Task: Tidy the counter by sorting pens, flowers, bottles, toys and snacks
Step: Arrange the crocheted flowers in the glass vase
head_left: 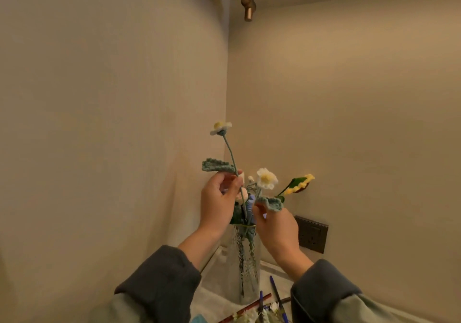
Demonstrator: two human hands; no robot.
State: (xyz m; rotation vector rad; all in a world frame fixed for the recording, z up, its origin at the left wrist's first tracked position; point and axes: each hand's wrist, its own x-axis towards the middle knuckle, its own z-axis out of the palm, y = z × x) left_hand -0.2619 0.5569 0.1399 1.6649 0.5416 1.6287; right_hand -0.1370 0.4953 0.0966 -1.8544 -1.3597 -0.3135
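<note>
Flowers [270, 309] lie closest to me, small white ones, down between my wrists on the counter [217, 302]. They are mixed with blue pens [275, 294] and a red-brown stick [252, 306]. Just past them stands a glass vase [245, 267], right under my two hands, with green stems inside it.

My left hand [217, 204] is up above the left side of the vase's mouth. Its thumb and fingers pinch the stem of a tall daisy [220, 127]. The stem points down to the vase's mouth, and the white head stands high above my knuckles.

My right hand [277, 230] is above the right side of the mouth. Its fingers are bent, and the tips pinch a green leaf [272, 203]. A short daisy [266, 178] sits just above those fingertips.

A yellow flower [300, 184] leans out to the right, past my right hand. Behind that hand, a dark socket [311, 234] is on the wall [361, 123].
</note>
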